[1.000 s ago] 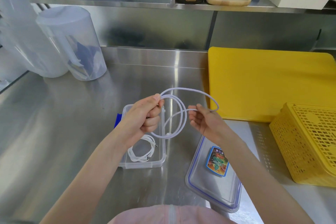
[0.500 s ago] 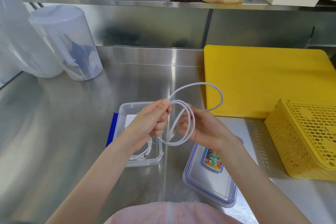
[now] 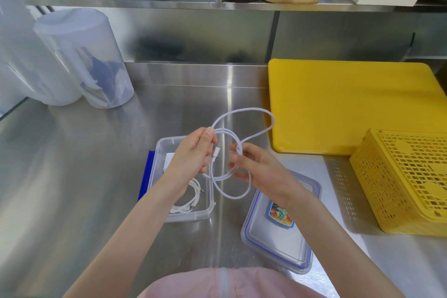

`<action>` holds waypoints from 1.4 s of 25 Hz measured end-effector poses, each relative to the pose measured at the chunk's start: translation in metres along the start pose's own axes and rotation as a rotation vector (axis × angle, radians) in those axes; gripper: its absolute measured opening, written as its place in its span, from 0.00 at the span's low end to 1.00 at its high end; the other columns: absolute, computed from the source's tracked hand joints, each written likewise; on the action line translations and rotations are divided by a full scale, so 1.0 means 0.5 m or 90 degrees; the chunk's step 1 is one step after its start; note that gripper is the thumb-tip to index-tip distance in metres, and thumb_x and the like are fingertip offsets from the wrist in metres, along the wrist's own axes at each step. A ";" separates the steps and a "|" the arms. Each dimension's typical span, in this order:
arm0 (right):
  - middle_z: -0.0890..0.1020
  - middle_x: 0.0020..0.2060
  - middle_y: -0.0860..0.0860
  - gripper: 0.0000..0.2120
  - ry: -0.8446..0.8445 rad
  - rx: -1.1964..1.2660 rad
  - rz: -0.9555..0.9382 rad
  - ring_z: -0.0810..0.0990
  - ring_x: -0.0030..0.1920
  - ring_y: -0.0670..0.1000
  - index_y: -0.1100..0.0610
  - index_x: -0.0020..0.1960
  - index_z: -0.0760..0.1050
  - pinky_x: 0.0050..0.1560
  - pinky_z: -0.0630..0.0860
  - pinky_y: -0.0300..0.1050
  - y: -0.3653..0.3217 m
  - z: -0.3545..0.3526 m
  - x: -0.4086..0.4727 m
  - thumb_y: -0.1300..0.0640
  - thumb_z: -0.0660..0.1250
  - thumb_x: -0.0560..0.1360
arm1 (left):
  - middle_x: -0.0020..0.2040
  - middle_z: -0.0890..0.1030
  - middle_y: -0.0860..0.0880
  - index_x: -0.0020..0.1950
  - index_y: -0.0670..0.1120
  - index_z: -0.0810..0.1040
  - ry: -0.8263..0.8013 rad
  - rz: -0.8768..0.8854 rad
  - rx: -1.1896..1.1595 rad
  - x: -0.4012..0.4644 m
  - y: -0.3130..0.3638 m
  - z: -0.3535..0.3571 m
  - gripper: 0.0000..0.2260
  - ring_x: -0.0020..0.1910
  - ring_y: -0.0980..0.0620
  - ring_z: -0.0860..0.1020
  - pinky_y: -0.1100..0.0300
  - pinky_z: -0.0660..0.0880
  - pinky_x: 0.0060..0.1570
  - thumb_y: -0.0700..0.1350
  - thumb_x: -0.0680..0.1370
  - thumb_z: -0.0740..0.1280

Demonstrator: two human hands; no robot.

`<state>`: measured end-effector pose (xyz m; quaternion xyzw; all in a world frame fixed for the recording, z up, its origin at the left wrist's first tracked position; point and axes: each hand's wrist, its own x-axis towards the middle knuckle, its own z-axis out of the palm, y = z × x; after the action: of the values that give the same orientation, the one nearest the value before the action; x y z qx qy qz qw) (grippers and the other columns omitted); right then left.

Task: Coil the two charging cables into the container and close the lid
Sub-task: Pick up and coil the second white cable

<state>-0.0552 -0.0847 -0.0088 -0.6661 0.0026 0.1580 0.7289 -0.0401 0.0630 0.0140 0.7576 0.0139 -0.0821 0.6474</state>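
Steel desk under me, container on it with one coiled cable inside. Above the container, my left hand pinches the second cable in loops; my right hand grips it too. Lid lies right of the container.

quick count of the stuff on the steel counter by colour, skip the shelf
White cables: 2, one in the hands, one in the container
Clear tub and lid: 2, container, lid
Yellow: 2, board, basket
Frosted jugs: 2
Total: 8
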 end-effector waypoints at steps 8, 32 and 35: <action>0.66 0.26 0.48 0.15 0.091 -0.311 0.000 0.63 0.23 0.42 0.56 0.52 0.77 0.25 0.61 0.31 0.065 -0.056 -0.026 0.57 0.52 0.80 | 0.21 0.60 0.57 0.37 0.47 0.67 0.114 0.044 -0.123 0.027 -0.009 -0.044 0.14 0.20 0.59 0.57 0.70 0.58 0.19 0.47 0.81 0.53; 0.78 0.53 0.46 0.17 0.110 -0.316 -0.095 0.75 0.56 0.45 0.55 0.62 0.69 0.55 0.71 0.34 -0.026 -0.005 0.013 0.50 0.61 0.75 | 0.22 0.61 0.55 0.38 0.47 0.68 -0.016 0.032 -0.458 0.001 0.002 0.006 0.15 0.20 0.59 0.59 0.68 0.60 0.23 0.48 0.81 0.51; 0.74 0.31 0.46 0.06 0.226 -0.173 -0.178 0.72 0.33 0.42 0.53 0.40 0.71 0.33 0.69 0.30 -0.029 -0.005 0.009 0.55 0.63 0.75 | 0.22 0.61 0.55 0.38 0.47 0.69 -0.042 0.032 -0.481 -0.006 0.008 0.009 0.14 0.20 0.59 0.60 0.68 0.62 0.23 0.47 0.81 0.51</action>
<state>-0.0469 -0.0868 0.0041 -0.7691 0.0170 -0.0648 0.6356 -0.0432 0.0584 0.0177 0.4624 0.0034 -0.0798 0.8831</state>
